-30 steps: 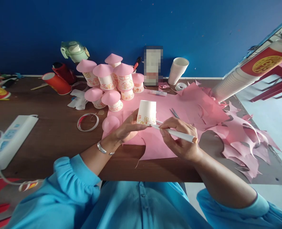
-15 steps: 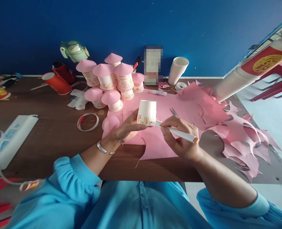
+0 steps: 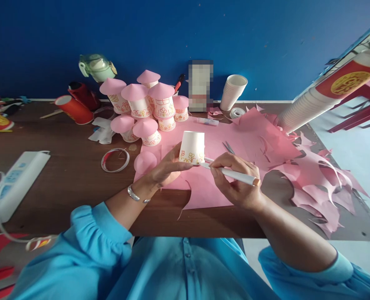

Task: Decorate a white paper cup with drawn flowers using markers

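Note:
My left hand (image 3: pixel 169 168) grips a white paper cup (image 3: pixel 192 143), upside down, with orange and yellow flowers drawn along its lower rim. In my right hand (image 3: pixel 236 179) is a white marker (image 3: pixel 239 175) with an orange end, its tip close to the cup's lower right edge; whether it touches I cannot tell. Beneath both hands lies a pink paper sheet (image 3: pixel 210 191). Several decorated cups with pink cone roofs (image 3: pixel 161 92) stand beyond my left hand, and a loose pink cone (image 3: pixel 145 162) lies beside it. Scissors (image 3: pixel 228 147) rest behind my right hand.
Pink paper scraps (image 3: pixel 316 183) pile up at the right, near a long stack of paper cups (image 3: pixel 313 104). A shorter cup stack (image 3: pixel 234 92) stands by the wall. At left are a tape roll (image 3: pixel 115 171), a red cup (image 3: pixel 74 109) and a power strip (image 3: pixel 17 183).
The marker tip has shifted slightly down and left along the cup's lower edge. My left hand and the cup have barely moved.

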Motion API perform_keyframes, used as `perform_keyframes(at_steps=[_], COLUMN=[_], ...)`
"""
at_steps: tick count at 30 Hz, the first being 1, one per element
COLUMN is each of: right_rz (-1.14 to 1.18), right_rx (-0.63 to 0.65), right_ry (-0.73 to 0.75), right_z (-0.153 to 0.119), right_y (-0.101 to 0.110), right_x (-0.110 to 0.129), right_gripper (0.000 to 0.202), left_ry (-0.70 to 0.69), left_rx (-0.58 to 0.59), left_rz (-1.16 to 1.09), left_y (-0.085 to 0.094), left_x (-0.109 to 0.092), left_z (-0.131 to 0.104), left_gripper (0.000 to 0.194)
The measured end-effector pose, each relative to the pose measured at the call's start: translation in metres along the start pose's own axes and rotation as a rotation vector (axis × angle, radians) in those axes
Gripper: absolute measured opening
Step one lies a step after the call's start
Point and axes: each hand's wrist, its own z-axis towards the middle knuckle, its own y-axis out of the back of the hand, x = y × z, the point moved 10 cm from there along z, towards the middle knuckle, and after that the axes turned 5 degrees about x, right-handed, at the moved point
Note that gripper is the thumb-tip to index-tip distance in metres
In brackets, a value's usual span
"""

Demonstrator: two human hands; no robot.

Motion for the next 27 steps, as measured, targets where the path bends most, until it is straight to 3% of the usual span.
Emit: perform_keyframes(at_steps=[9, 27], right_rz=[-0.009, 0.030], right_rx=[-0.058, -0.005], right_ry=[-0.007, -0.053], right_z=[-0.0018, 0.0006], right_y=[0.0031, 0.0026], right_x=[-0.0022, -0.0031], right_gripper=[0.013, 0.011], left_ry=[-0.004, -0.010], left_rx=[0.003, 0.017], left_rz=[0.001, 0.005], left_y=[-0.0006, -0.0010], left_x=[-0.0002, 0.0003], left_z=[0.0002, 0.0000], left_gripper=[0.053, 0.052])
